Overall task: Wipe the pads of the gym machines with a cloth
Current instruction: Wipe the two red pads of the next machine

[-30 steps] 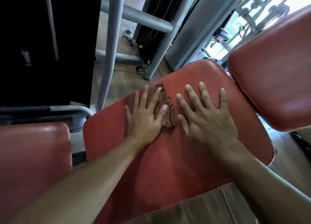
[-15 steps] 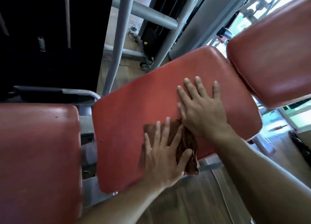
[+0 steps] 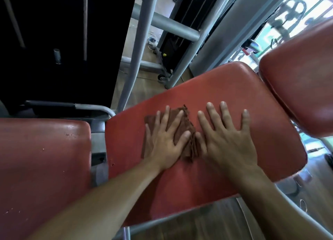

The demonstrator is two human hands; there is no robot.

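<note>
A red padded seat (image 3: 225, 95) of a gym machine fills the middle of the head view. A folded brown cloth (image 3: 182, 130) lies on it, left of centre. My left hand (image 3: 164, 142) presses flat on the cloth with fingers spread. My right hand (image 3: 227, 142) lies flat and bare on the pad just right of the cloth, its thumb touching the cloth's edge. Part of the cloth is hidden under my left palm.
A second red pad (image 3: 41, 164) sits at the left and a third red pad (image 3: 302, 81) at the upper right. Grey steel frame tubes (image 3: 138, 47) rise behind the seat. A dark weight stack housing (image 3: 59, 41) stands at the upper left. Wooden floor (image 3: 201, 220) shows below.
My left hand has pushed the cloth from the pad's near edge up toward its middle, after pulling it down from there a second ago. My right hand stayed flat on the pad.
</note>
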